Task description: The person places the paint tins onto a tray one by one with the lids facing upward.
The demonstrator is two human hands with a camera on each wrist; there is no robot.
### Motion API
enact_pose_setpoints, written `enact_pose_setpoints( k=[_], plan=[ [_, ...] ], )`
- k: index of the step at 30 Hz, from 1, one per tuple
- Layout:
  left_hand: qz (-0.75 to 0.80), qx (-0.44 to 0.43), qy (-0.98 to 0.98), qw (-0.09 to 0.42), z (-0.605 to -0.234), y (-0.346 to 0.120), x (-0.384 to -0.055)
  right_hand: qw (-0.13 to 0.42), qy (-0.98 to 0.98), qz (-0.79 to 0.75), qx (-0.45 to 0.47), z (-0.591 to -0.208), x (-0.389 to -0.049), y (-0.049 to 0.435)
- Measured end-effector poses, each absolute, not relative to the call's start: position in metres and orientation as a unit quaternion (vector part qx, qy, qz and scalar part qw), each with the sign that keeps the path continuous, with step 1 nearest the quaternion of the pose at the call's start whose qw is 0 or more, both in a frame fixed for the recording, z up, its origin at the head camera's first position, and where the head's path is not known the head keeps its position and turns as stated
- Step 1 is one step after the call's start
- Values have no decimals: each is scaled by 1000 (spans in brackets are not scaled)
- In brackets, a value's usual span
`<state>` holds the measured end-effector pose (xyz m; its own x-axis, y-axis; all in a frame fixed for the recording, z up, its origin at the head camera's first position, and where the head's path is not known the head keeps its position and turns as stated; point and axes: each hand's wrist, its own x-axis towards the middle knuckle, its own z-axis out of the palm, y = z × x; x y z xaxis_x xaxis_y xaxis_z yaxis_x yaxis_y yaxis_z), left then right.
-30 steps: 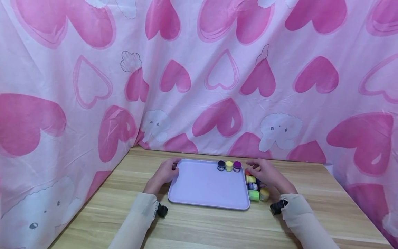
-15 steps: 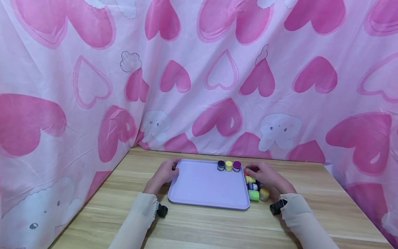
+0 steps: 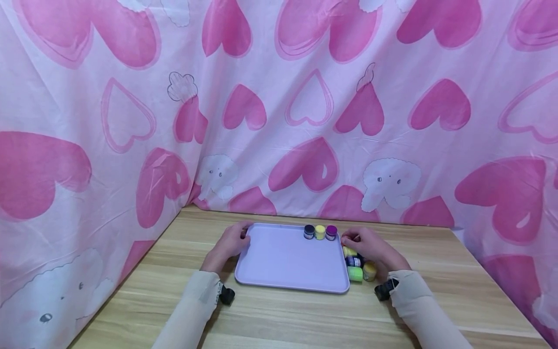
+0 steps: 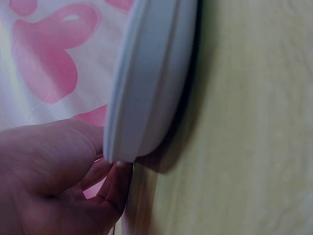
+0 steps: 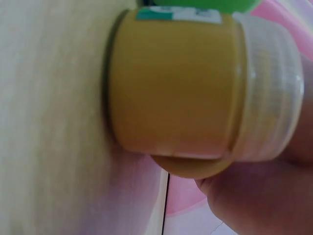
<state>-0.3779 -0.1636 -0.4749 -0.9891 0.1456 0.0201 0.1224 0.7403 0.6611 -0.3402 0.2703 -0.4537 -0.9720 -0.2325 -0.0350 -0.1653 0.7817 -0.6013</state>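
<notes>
A lilac tray (image 3: pixel 283 261) lies on the wooden table (image 3: pixel 305 315). My left hand (image 3: pixel 241 237) grips its far left rim; in the left wrist view the fingers (image 4: pixel 110 181) curl under the tray's edge (image 4: pixel 146 83). Dark blue (image 3: pixel 309 231), yellow (image 3: pixel 320 232) and purple (image 3: pixel 331 232) jars stand in the tray's far right corner. My right hand (image 3: pixel 350 239) curls down over a red jar just right of the tray, hiding it. The ochre jar (image 5: pixel 176 88) fills the right wrist view, beside my palm (image 5: pixel 254 200).
Along the tray's right edge lie a yellow jar (image 3: pixel 348 251), a dark blue one (image 3: pixel 354 261), a green one (image 3: pixel 355 274) and the ochre one (image 3: pixel 369 271). Pink heart-print cloth (image 3: pixel 279 121) walls the table at the back and left.
My right hand has drawn left and down over the red jar, which showed before and is now covered by the fingers. The left hand and tray have not moved.
</notes>
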Motion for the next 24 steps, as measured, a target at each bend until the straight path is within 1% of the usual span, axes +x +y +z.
enact_pose_setpoints(
  k=[10, 18, 24],
  plan=[
    [357, 73, 931, 15, -474, -162, -377, 49, 933, -350, -60, -451, -338, 269],
    [356, 65, 932, 22, -475, -161, -379, 38, 937, -339, -76, -451, -342, 272],
    [358, 64, 931, 23, -475, -162, -379, 43, 935, -340, -91, -449, -340, 271]
  ],
)
